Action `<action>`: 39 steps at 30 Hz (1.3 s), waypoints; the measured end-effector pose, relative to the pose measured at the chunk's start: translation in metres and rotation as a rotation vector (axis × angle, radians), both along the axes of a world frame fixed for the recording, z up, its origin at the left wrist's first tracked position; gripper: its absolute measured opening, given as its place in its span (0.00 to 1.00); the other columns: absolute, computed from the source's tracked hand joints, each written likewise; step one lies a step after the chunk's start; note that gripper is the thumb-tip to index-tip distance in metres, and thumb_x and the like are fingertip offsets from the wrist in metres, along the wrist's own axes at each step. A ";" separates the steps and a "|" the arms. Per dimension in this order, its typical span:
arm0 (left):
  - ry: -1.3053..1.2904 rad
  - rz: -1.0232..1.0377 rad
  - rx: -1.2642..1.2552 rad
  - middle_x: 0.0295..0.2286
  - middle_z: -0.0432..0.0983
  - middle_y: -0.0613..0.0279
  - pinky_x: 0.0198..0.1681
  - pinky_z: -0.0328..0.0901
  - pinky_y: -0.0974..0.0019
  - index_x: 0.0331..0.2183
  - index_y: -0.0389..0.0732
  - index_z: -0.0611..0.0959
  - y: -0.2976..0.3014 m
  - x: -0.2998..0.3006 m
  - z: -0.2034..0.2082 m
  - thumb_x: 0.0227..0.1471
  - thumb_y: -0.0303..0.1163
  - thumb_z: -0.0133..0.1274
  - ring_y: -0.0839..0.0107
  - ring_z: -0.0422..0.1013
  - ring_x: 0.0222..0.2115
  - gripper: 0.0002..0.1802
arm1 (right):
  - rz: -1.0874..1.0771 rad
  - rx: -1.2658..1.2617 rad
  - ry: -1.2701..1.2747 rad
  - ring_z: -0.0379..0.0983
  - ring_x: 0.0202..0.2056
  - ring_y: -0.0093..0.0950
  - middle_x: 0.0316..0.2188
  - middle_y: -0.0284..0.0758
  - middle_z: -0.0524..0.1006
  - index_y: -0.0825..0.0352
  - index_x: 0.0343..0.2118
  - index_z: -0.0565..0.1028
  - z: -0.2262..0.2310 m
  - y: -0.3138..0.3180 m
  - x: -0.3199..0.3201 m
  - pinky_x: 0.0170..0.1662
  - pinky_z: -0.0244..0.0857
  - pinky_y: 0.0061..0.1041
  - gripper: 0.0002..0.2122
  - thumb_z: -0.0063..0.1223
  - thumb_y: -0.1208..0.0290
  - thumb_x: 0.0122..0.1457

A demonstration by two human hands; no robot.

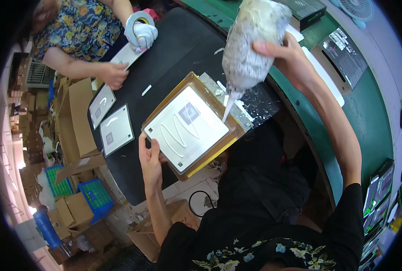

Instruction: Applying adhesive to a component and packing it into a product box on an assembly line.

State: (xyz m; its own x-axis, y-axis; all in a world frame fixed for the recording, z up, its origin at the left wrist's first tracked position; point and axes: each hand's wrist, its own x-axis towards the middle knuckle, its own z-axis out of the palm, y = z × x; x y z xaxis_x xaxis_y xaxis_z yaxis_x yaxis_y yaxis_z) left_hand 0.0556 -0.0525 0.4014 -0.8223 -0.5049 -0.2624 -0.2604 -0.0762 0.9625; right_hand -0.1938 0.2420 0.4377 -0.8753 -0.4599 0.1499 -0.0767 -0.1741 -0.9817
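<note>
Glue bag (253, 43), a big whitish squeeze pouch speckled with grey, sits upper centre of the head view, and its top is cut off by the frame edge. Right hand (287, 56) is wrapped around its right side, thumb across the front, so the fingers behind are hidden. Long axis runs top to bottom with a slight lean, and the thin white nozzle (228, 108) points down-left, tip right at the right edge of the white panel (185, 128).

That panel is a pale rounded square with a grey square patch and 1 looping white bead of glue on it, lying in a yellow-brown tray (212, 156) at frame centre on the black table (183, 49). Left hand (150, 158) grips the tray's lower-left edge, thumb on top.

Upper left, another person's gloved hand (141, 32) holds a tape roll (139, 18), their bare hand (113, 74) on another panel. 2 more panels (116, 130) lie left of centre. Whether the nozzle tip actually touches is hard to make out.
</note>
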 end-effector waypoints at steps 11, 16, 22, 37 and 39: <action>0.132 -0.121 0.135 0.47 0.73 0.56 0.32 0.69 0.73 0.64 0.40 0.54 0.021 0.028 0.003 0.64 0.30 0.48 0.77 0.73 0.34 0.33 | 0.061 0.913 0.304 0.77 0.41 0.51 0.39 0.53 0.79 0.71 0.55 0.68 -0.078 -0.034 -0.032 0.46 0.70 0.44 0.44 0.52 0.32 0.46; 0.205 -0.094 0.021 0.46 0.73 0.51 0.32 0.70 0.72 0.61 0.37 0.56 0.030 0.025 0.009 0.64 0.26 0.46 0.77 0.72 0.34 0.28 | -0.218 0.746 0.315 0.76 0.44 0.44 0.39 0.48 0.79 0.67 0.44 0.78 -0.029 0.063 -0.065 0.48 0.68 0.45 0.30 0.50 0.40 0.55; 0.376 -0.231 -0.007 0.53 0.66 0.46 0.51 0.68 0.58 0.61 0.37 0.56 0.082 -0.022 0.039 0.62 0.23 0.47 0.61 0.70 0.49 0.30 | -0.611 1.472 0.462 0.68 0.52 0.48 0.53 0.51 0.69 0.52 0.61 0.68 -0.075 0.300 -0.098 0.55 0.63 0.41 0.24 0.39 0.49 0.66; 0.080 -0.913 0.418 0.41 0.76 0.51 0.29 0.79 0.65 0.56 0.36 0.62 0.328 -0.169 -0.056 0.62 0.25 0.45 0.67 0.80 0.31 0.22 | -1.066 1.387 0.095 0.70 0.49 0.42 0.48 0.44 0.71 0.50 0.63 0.65 -0.078 0.402 0.118 0.53 0.62 0.40 0.24 0.32 0.48 0.67; 0.062 -0.922 0.349 0.41 0.76 0.50 0.29 0.79 0.65 0.56 0.36 0.61 0.326 -0.182 -0.049 0.62 0.25 0.45 0.65 0.80 0.32 0.22 | -1.055 1.383 0.117 0.71 0.49 0.42 0.47 0.43 0.72 0.50 0.62 0.66 -0.076 0.403 0.118 0.52 0.64 0.39 0.24 0.32 0.48 0.67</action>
